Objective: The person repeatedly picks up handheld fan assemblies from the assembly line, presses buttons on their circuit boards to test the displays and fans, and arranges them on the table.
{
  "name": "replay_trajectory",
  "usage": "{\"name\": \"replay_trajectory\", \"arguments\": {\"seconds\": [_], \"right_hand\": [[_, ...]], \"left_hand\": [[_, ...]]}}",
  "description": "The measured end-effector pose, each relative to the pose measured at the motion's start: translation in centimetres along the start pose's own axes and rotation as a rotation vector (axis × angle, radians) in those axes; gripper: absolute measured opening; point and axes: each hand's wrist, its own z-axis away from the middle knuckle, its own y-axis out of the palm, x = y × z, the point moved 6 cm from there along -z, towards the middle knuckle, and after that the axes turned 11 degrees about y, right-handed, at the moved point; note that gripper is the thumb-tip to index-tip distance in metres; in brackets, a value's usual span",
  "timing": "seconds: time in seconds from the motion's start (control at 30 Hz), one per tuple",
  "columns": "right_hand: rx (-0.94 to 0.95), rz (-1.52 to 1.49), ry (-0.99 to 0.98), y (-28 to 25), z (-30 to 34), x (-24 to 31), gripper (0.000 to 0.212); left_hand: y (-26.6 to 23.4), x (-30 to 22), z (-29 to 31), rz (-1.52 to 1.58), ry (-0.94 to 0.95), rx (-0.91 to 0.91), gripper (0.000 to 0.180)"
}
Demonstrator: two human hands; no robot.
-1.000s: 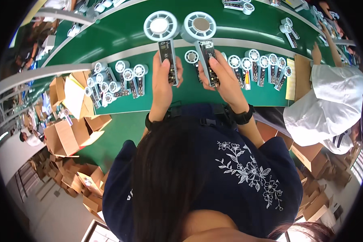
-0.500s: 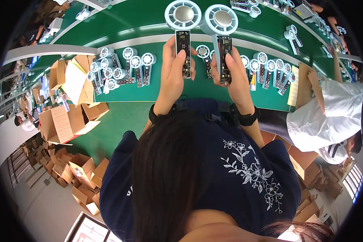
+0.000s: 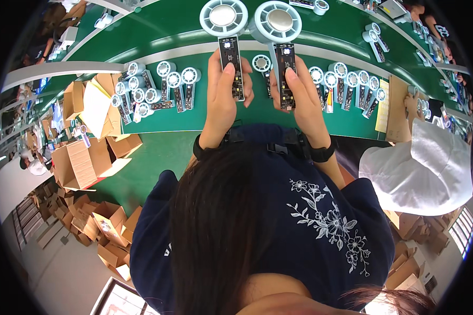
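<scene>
My left hand (image 3: 220, 102) is wrapped round the handle of a pale blue handheld fan (image 3: 224, 18), thumb lying on its bare black circuit board. In my right hand (image 3: 306, 102) is a second fan (image 3: 277, 22) of the same kind, its board likewise uncovered and my thumb on it. Both are held upright, side by side, their round ringed heads pointing away from me with a silver disc in the middle. A small white light glows near the top of each board. Behind and between them, another fan (image 3: 261, 63) lies on the green table.
Several similar fans lie on the green table (image 3: 205, 119), one group left (image 3: 139, 95), another right (image 3: 351, 80). Cardboard boxes (image 3: 81, 160) stand on the floor at left. A person in white (image 3: 420, 168) works at right beside a cardboard sheet (image 3: 398, 107). A raised ledge crosses behind.
Both fans have shifted slightly left and up in my hands. The lit digits on their boards have given way to white lights. The person in white has leaned closer to the table.
</scene>
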Motion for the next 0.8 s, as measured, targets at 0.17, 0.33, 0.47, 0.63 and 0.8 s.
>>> {"name": "replay_trajectory", "arguments": {"seconds": [0.17, 0.33, 0.47, 0.63, 0.8], "right_hand": [[-0.029, -0.008, -0.005, -0.1, 0.2, 0.1, 0.029], [0.070, -0.058, 0.021, -0.9, 0.4, -0.4, 0.038], [-0.037, -0.037, 0.019, -0.4, 0.2, -0.1, 0.028], [-0.030, -0.071, 0.038, -0.9, 0.0, -0.6, 0.028], [-0.036, -0.084, 0.057, -0.9, -0.1, -0.5, 0.028]], "left_hand": [[0.4, -0.2, -0.1, -0.041, 0.017, 0.001, 0.037], [0.8, 0.2, 0.3, -0.050, -0.001, -0.003, 0.037], [0.5, 0.3, 0.3, -0.109, 0.013, -0.028, 0.037], [0.2, 0.6, 0.3, -0.091, -0.002, -0.055, 0.036], [0.1, 0.6, 0.0, -0.057, -0.010, -0.075, 0.035]]}}
